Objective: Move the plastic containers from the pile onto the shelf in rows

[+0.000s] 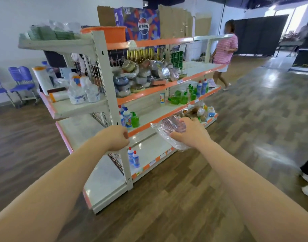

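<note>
- Shelf (149, 95) — a tiered store unit with orange edging; its upper tiers carry bottles, wrapped bowls and soap dispensers, while the tier in front of the hands is largely bare.
- Pile (141, 75) — wrapped containers heaped, not in rows, on the second tier; most of the task appears still to be done.
- Right hand (189, 133) — fingers curled round a container (172, 126), a clear pinkish tub in loose plastic wrap, held over the front edge of a lower tier and not yet set down.
- Left hand (117, 138) — fingers curled at the unit's corner post (113, 95); whether it grips the post or merely rests there cannot be told.
</note>
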